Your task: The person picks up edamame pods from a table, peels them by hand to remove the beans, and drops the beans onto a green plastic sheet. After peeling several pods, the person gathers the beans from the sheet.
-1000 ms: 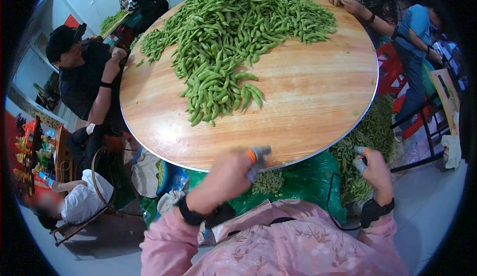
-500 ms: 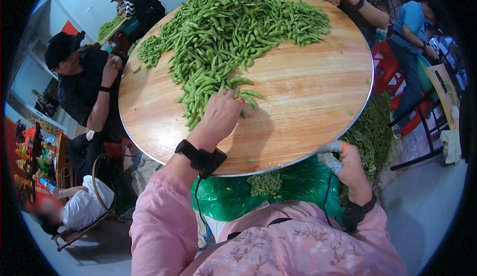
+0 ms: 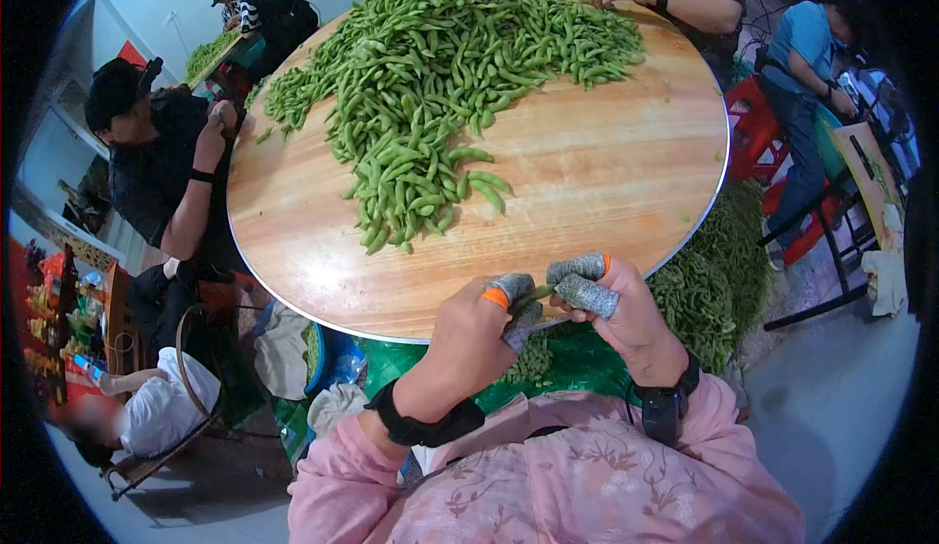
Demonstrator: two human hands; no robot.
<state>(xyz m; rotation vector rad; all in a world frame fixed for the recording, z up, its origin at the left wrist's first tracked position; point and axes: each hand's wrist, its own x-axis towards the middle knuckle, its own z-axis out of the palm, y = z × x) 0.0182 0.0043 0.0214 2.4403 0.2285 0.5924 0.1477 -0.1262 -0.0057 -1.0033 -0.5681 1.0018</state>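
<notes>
Pod point(image 3: 537, 295) apparently pinched between both hands point(image 3: 471, 337).

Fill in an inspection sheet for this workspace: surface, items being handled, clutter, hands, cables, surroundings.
Surface: round table, wood-grain top, pale rim, small green bits scattered.
Job's things: green pods heaped at the far side, trailing nearer; single pod between the hands; loose beans below the near edge.
Clutter: pale cloth and blue basin below the table, left.
Grippers: left hand and right hand, fingers partly covered in grey, meet at the single pod.
Cables: possibly a thin cord by the right wrist device; unclear.
Surroundings: several people around; red stools and a green heap at right.
</notes>
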